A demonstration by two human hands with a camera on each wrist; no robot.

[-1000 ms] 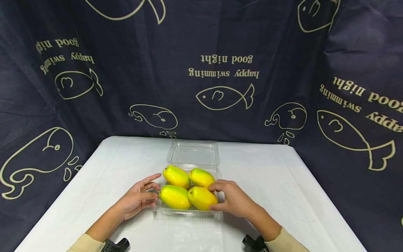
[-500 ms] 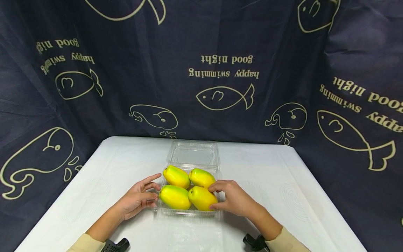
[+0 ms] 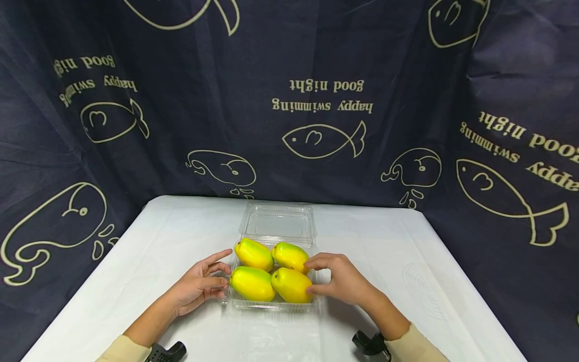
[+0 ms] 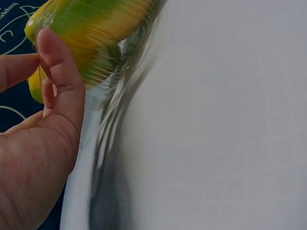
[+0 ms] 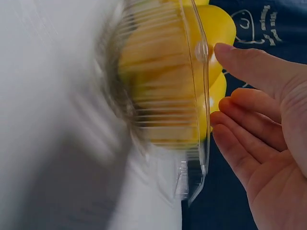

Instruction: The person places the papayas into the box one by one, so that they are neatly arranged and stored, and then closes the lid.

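Several yellow-green mangoes sit in two rows inside a clear plastic clamshell box (image 3: 296, 305), its lid (image 3: 277, 221) folded back on the table. The left hand (image 3: 199, 285) pinches the box's left rim between thumb and finger, as the left wrist view shows at close range. At the right side, the right hand (image 3: 344, 279) has its fingers loosely spread beside the front right mango (image 3: 291, 285). In the right wrist view its thumb (image 5: 230, 51) is close to a mango, and the fingers lie apart from the thumb. Touch there cannot be told.
The box stands on a white-covered table (image 3: 181, 231). A dark blue curtain (image 3: 226, 100) with fish drawings and lettering rises behind and at both sides. A black wrist camera (image 3: 370, 344) shows at the right sleeve.
The right hand has let go of the front right mango and shifted slightly right, its fingers now wider apart. The left hand has kept its place on the rim.
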